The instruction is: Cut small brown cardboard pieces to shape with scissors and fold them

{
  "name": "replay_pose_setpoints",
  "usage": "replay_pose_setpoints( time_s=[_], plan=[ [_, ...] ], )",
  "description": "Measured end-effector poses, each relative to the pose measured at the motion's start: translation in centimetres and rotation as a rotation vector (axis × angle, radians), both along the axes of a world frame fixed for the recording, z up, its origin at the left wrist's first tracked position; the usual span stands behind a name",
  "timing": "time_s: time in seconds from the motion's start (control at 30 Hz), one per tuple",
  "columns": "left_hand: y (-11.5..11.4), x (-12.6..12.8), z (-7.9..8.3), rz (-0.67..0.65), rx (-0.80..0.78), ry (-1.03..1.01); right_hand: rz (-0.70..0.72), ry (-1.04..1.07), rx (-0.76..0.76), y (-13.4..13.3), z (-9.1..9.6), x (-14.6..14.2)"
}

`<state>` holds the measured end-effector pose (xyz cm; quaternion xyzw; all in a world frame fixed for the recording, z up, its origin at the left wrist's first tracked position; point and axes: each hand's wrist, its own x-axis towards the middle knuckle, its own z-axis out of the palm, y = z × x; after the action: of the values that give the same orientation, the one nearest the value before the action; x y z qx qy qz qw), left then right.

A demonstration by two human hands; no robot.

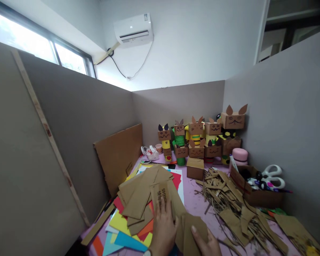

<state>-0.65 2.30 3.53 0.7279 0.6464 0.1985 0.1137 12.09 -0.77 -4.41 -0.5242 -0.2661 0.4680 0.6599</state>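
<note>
My left hand (163,223) lies with fingers stretched out on a brown cardboard piece (160,190) that bears printed black characters. That piece rests on a spread of cut cardboard pieces (138,193). To its right, my right hand (206,243) grips a cardboard sheet (190,231) with the thumb on top; the fingers beneath are partly hidden. Coloured paper sheets (130,240) in blue, yellow, red and orange lie under the cardboard.
Cardboard scraps (224,192) heap up on the right. Behind them a cardboard box (264,195) holds white-handled scissors (274,176). Cardboard animal figures (196,128) stand stacked at the back. A large cardboard sheet (120,156) leans on the left partition.
</note>
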Motion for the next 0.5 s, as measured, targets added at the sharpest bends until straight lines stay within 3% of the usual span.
replay_pose_setpoints(
  time_s=[0.1, 0.3, 0.4, 0.5],
  plan=[
    [0.0, -1.7, 0.9, 0.010, 0.053, -0.124, -0.013, -0.035, 0.033, -0.2, 0.6, 0.0],
    [0.0, -7.3, 2.3, 0.227, 0.170, -0.465, 0.079, 0.053, 0.037, -1.1, 2.6, 0.2],
    [-0.1, -8.1, 1.7, 0.265, 0.179, -0.627, 0.154, 0.074, 0.053, -1.4, 3.3, 0.4],
    [-0.4, -6.7, 0.2, 0.234, 0.134, -0.790, 0.130, 0.082, 0.058, -1.6, 3.4, 0.5]
  ],
)
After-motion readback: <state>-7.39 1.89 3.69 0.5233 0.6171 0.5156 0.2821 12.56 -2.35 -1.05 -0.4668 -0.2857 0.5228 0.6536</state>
